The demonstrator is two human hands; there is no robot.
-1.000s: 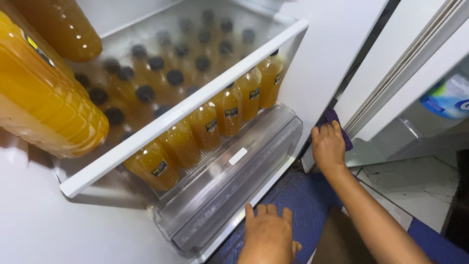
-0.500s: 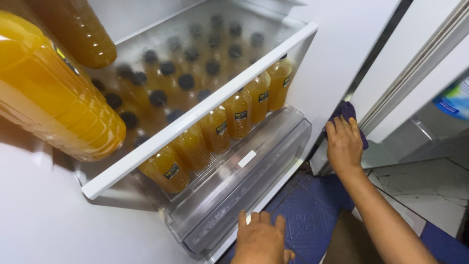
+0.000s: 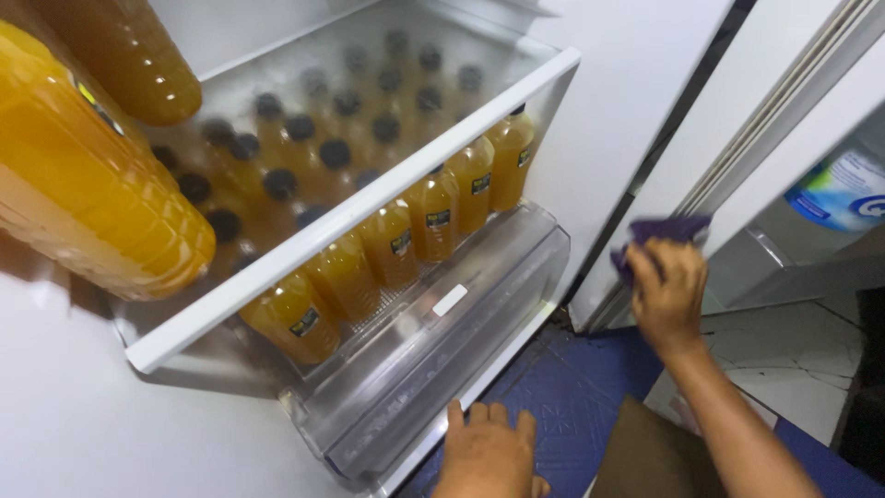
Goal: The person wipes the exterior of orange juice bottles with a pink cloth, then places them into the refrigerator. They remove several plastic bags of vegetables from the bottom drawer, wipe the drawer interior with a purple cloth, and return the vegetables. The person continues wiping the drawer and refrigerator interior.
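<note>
Since the earlier frame, my right hand (image 3: 666, 293) has risen at frame right, fingers clamping the crumpled purple cloth (image 3: 666, 231) against the white refrigerator door edge (image 3: 645, 198). Left hand (image 3: 489, 456), bottom centre, fingers spread, empty. Risk: cloth slipping under weak pressure.

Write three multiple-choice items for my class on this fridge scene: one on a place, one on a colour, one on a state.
1. Where is the right hand?
A. At the edge of the fridge door
B. Inside the drawer
C. On a bottle cap

2. What colour is the cloth?
A. White
B. Purple
C. Green

3. How do the small bottles stand on the shelf?
A. Lying flat
B. Upside down
C. Upright

Answers: 1 A, the hand presses the cloth against the white door edge. 2 B, dark purple folds show above the fingers. 3 C, their dark caps point up.
</note>
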